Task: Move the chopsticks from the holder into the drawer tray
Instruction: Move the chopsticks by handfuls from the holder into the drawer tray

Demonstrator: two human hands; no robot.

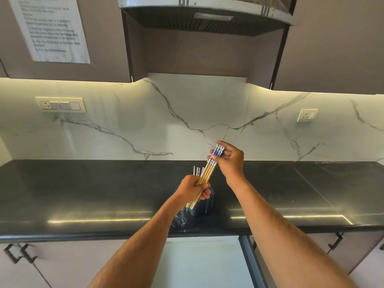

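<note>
Two bare forearms, left hand [192,187] and right hand [229,161] seemingly without rings, sleeves unseen.

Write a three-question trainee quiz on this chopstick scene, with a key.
1. True or false: the chopstick bundle lies flat on the black counter.
2. Which hand pinches the bundle's blue-patterned ends? A left hand B right hand
3. Fill in: a few more chopsticks still stand in the dark ____ behind the left hand.

Key: 1 false, both hands hold it in the air; 2 B; 3 holder.
</note>
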